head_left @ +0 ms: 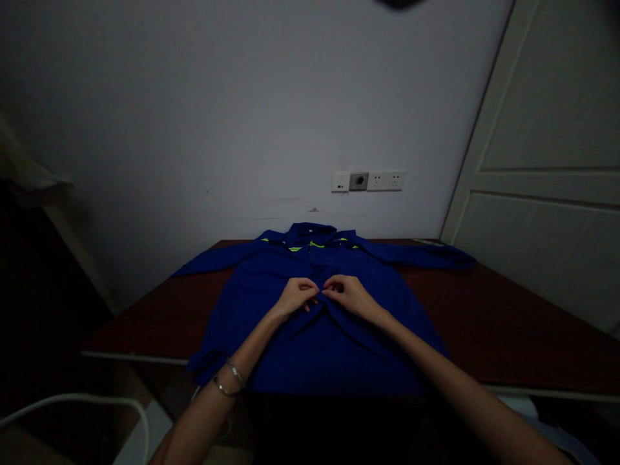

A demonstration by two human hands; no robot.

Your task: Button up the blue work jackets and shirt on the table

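A blue jacket [271, 284] with yellow-green stripes on the chest lies front up on the table, collar toward the wall and both sleeves spread outward. Its lower hem hangs over the near table edge. My left hand [296, 296] pinches one front edge of the jacket near the middle, thumb and fingers together. Close beside it, fingertips almost touching, my right hand [349, 294] pinches the other front edge. The cloth rises in a fold below the two hands. Whatever small fastening may lie between the fingertips is too dark to make out.
The dark red-brown table [484, 316] stands against a white wall with several sockets [368, 181]. At the right is a pale panelled door [547, 148]. A white cable [97, 398] curves below the table's left front corner.
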